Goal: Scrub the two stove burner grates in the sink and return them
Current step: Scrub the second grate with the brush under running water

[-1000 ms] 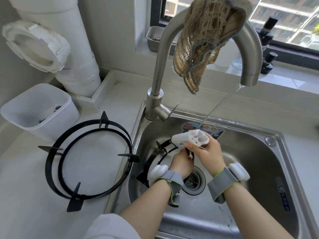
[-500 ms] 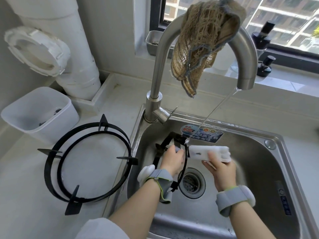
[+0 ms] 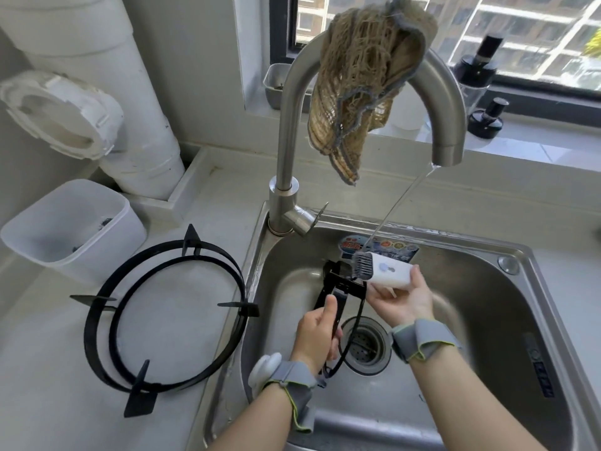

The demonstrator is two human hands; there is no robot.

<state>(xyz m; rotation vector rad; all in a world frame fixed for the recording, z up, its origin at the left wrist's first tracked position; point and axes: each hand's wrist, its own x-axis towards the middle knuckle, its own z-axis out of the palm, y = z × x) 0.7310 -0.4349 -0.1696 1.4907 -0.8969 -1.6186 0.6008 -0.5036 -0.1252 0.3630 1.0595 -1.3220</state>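
One black ring-shaped burner grate (image 3: 341,291) stands on edge inside the steel sink (image 3: 487,320). My left hand (image 3: 317,333) grips its lower rim, thumb up along the metal. My right hand (image 3: 401,302) holds a white scrub brush (image 3: 382,266) with grey bristles, its bristle end against the grate's top under a thin stream of water. The second black grate (image 3: 162,307) lies flat on the counter left of the sink.
A tall steel faucet (image 3: 289,125) arches over the sink with a beige net cloth (image 3: 361,79) draped on it. A white plastic bin (image 3: 70,222) sits at the left by a white drain pipe (image 3: 107,76). Dark bottles (image 3: 478,66) stand on the window sill.
The grate in the sink has been tipped up from leaning low to standing on edge. The brush turned bristles-down onto its top, under the stream.
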